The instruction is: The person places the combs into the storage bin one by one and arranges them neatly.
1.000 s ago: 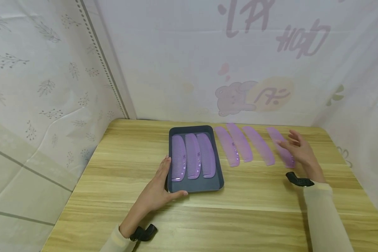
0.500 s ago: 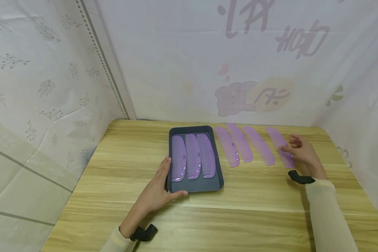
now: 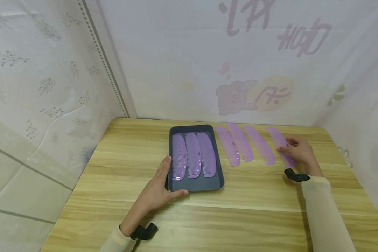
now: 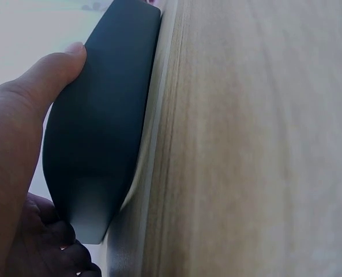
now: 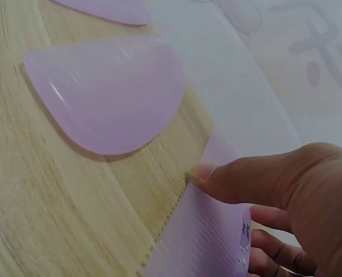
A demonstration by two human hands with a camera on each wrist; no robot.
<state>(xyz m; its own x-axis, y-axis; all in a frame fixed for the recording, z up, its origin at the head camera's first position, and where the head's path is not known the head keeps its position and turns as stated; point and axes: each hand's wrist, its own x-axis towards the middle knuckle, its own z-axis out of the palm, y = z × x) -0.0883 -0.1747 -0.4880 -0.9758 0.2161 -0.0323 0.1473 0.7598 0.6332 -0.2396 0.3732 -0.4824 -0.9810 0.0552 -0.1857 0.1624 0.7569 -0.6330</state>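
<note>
Head: your left hand [image 3: 155, 192] spreads wide around the near-left corner of the tray [image 3: 196, 184], which holds three combs [image 3: 193, 155]; your right hand [image 3: 301, 153] pinches the rightmost comb [image 3: 276, 137]. Left wrist: your left hand touches the tray's outside. Right wrist: your right hand holds that comb across its edges.

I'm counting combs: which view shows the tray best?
The head view: it looks down into the tray, showing three combs. The left wrist view shows only its outside; the right wrist, none.

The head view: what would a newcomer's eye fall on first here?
Probably the three purple combs side by side inside the dark tray, with the left hand against its near left corner. Next, four more combs lie on the wooden table right of the tray; the right hand pinches the rightmost comb.
</note>
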